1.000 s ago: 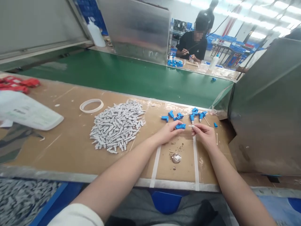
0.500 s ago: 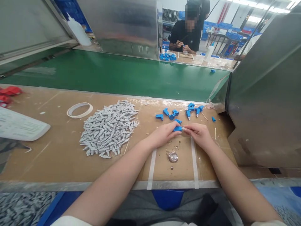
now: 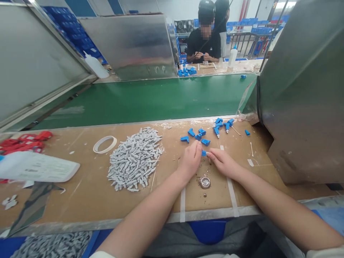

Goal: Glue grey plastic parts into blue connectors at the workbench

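Your left hand (image 3: pixel 190 157) closes around a small blue plastic piece (image 3: pixel 204 153) above the brown work surface (image 3: pixel 172 200), and your right hand (image 3: pixel 220 162) pinches its near end, right of the heaped grey plastic parts (image 3: pixel 134 157).

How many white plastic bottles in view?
3: near white bottle on the brown bench, cut off at left; tilted bottle across the green belt, left; upright bottle beyond it, right of the seated person. More may be hidden.

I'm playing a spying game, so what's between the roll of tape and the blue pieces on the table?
A big heap of small grey pieces lies between the roll of tape and the blue pieces; the head view shows it.
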`<action>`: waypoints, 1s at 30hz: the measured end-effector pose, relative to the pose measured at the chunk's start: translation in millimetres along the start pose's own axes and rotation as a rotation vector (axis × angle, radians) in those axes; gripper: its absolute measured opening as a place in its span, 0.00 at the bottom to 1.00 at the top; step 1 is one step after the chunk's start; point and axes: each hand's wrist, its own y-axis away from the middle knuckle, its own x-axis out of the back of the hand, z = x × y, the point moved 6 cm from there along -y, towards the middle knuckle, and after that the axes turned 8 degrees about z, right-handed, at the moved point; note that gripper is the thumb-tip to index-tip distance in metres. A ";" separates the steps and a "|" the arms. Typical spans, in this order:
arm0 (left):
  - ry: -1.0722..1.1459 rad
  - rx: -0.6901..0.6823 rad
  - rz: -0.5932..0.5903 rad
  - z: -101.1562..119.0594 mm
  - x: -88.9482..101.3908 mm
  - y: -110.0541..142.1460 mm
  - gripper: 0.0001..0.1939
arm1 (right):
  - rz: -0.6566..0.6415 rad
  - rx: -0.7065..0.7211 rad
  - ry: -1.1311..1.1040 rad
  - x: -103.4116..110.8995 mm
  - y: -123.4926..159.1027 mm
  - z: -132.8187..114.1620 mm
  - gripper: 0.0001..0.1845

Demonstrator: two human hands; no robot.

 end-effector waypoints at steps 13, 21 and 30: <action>0.013 -0.059 0.029 11.7 -1.1 -0.4 0.22 | 0.031 -0.006 0.010 11.9 -5.3 -2.0 0.26; -0.480 -0.386 -0.099 9.8 -13.7 -12.9 0.24 | 0.055 -0.438 0.511 86.3 0.3 47.4 0.25; -0.617 -0.480 -0.039 5.4 -25.1 -15.2 0.18 | 0.266 0.216 0.548 42.2 -25.1 -70.0 0.22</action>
